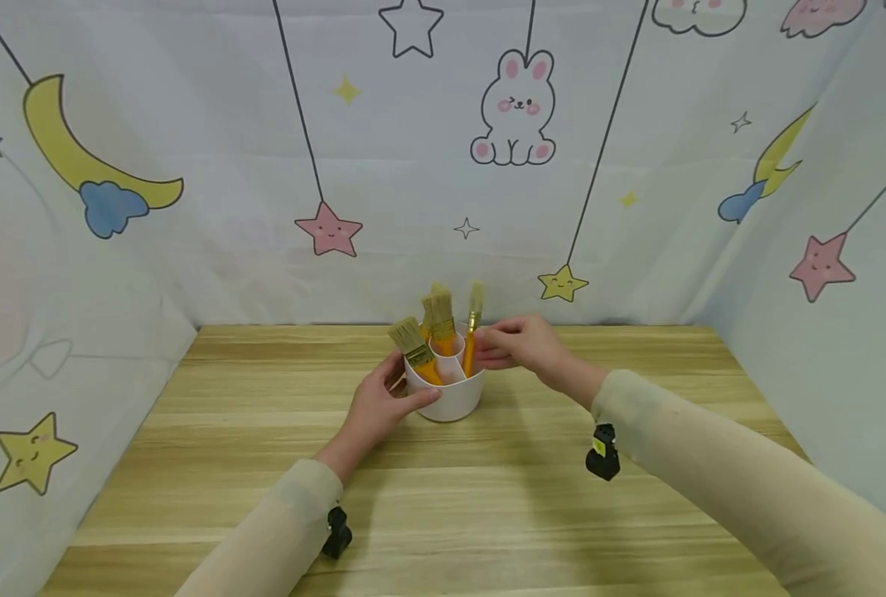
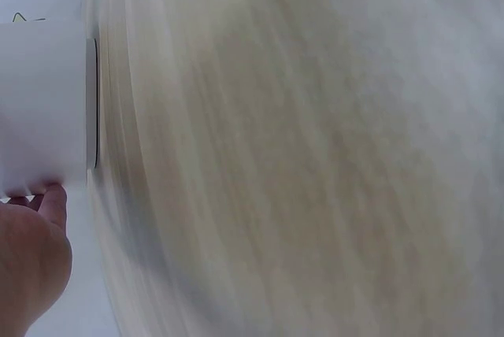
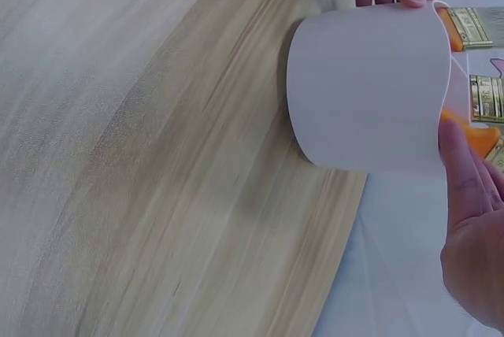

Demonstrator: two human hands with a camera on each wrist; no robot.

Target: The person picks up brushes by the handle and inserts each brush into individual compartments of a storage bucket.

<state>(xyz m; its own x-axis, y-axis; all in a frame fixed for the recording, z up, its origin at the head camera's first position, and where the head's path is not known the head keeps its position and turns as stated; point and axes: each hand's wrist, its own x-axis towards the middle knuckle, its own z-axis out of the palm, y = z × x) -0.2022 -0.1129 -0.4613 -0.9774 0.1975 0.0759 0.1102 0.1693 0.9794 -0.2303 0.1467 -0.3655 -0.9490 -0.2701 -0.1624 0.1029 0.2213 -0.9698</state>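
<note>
A white round holder (image 1: 452, 402) with inner compartments stands on the table, several paintbrushes upright or leaning in it, bristles up. My left hand (image 1: 379, 398) grips the holder's left side, its thumb across the front wall and the other fingers partly hidden behind. At the right rim, my right hand (image 1: 528, 344) pinches the orange handle of a narrow paintbrush (image 1: 471, 336); the fingertips are partly hidden. A wide paintbrush (image 1: 416, 348) leans left, and another paintbrush (image 1: 443, 315) stands in the central cup. In the right wrist view the holder (image 3: 370, 89) lies between both hands.
A wood-grain table (image 1: 263, 406) extends around the holder. Behind it hangs a white curtain (image 1: 249, 274) printed with stars, moons and a rabbit, close to the table's back edge. Each sleeve cuff has a small black device (image 1: 602, 453).
</note>
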